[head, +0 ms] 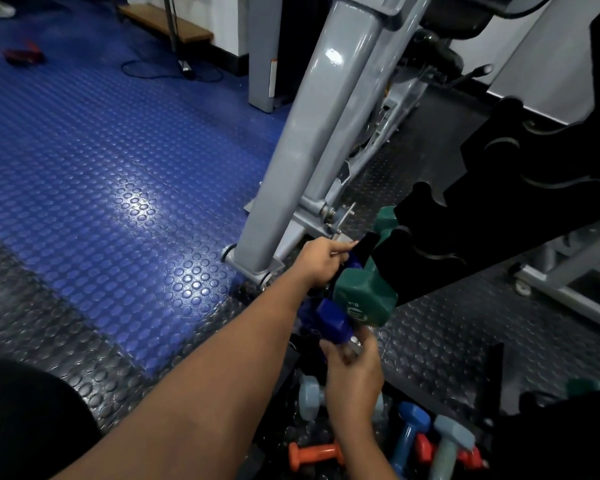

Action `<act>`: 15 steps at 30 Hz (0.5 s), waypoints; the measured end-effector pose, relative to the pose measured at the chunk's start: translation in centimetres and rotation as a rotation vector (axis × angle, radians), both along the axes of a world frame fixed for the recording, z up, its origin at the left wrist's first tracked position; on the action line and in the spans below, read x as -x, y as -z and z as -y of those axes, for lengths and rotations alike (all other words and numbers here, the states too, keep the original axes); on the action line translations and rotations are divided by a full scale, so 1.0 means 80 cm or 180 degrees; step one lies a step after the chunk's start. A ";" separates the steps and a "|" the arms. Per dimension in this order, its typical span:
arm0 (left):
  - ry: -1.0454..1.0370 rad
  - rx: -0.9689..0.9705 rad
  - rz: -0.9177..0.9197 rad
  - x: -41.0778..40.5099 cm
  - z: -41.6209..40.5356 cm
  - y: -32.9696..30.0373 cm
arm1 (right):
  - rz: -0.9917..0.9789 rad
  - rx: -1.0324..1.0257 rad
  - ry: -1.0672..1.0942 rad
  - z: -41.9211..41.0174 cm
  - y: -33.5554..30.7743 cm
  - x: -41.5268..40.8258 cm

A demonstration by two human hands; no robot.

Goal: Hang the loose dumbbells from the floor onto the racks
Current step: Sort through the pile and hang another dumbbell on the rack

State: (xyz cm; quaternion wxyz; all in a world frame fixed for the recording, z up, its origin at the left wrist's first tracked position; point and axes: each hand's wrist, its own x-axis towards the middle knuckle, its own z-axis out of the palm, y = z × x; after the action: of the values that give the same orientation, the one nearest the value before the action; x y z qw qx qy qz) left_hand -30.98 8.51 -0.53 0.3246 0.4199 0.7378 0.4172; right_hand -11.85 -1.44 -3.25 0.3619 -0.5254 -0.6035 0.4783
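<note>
Holding a dark-blue dumbbell [331, 322] in both grips (left [321, 259], right [352, 370]) beside the rack [465, 244].

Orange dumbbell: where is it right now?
Head view, bottom centre: the orange dumbbell lies on the black floor, left of the right hand's wrist, below a pale blue dumbbell.

The studded floor [101, 188] carries loose dumbbells: an orange one [312, 455], a blue one [407, 434], two grey ones [449, 445].
</note>
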 end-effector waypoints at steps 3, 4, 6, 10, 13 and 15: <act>0.0182 -0.0029 -0.0223 0.000 0.004 0.001 | 0.0526 -0.0806 -0.0203 -0.003 -0.008 -0.005; 0.0208 -0.0028 -0.0282 0.003 0.006 0.003 | 0.0702 -0.0952 -0.0272 -0.004 -0.007 -0.004; 0.0240 -0.0044 -0.0292 0.005 0.007 0.010 | 0.0904 -0.1044 -0.0380 -0.005 -0.005 -0.006; 0.0342 -0.0043 -0.0424 -0.003 0.008 0.028 | 0.1133 -0.1552 -0.0487 -0.001 0.008 -0.016; 0.0337 -0.0093 -0.0396 0.001 0.006 0.045 | 0.1043 -0.1864 -0.0572 0.003 0.013 -0.009; 0.0342 -0.0144 -0.0324 0.000 0.009 0.042 | 0.0823 -0.1651 -0.0551 0.000 0.015 -0.007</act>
State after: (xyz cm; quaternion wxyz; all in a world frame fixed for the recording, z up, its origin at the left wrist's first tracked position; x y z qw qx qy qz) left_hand -31.01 7.82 -3.88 0.2990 0.4868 0.7201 0.3938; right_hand -11.31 -1.41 -4.43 0.3621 -0.4186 -0.7891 0.2664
